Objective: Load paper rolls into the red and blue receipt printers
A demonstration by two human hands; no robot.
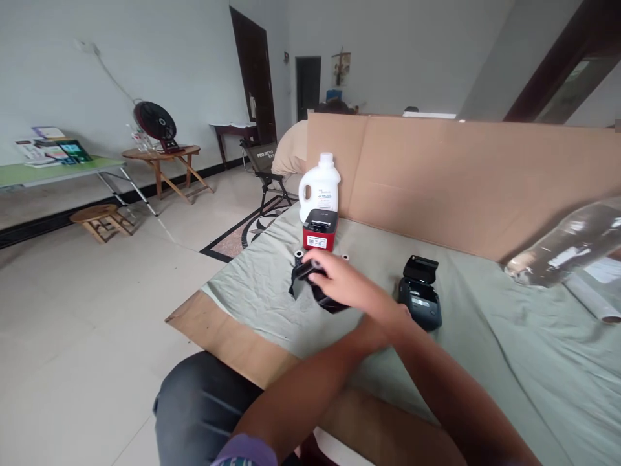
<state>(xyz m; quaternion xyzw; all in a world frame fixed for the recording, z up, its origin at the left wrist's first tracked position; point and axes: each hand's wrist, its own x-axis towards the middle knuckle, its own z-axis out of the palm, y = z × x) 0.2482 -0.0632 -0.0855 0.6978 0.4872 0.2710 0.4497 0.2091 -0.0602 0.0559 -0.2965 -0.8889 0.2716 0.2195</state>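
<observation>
My right hand point(334, 277) reaches in from the lower right, fingers curled round a dark cylindrical roll point(316, 264). Crumpled black plastic point(330, 303) hangs and lies just beneath it. My left forearm point(310, 382) passes under the right one. My left hand point(405, 312) is mostly hidden there; a bit of it shows beside the small dark portable printer point(420, 307), whose lid point(421, 269) stands raised. Its fingers cannot be made out. Behind the right hand, two small rolls with white ends, a left one point(299, 255) and a right one point(345, 257), stand on the cloth.
A red-and-black box-shaped printer point(320, 230) stands before a white jug point(321, 184). Cardboard point(466, 181) walls the back of the cloth-covered surface point(262, 291). At right lie a clear plastic-wrapped bundle point(567, 243) and a paper tube point(594, 299).
</observation>
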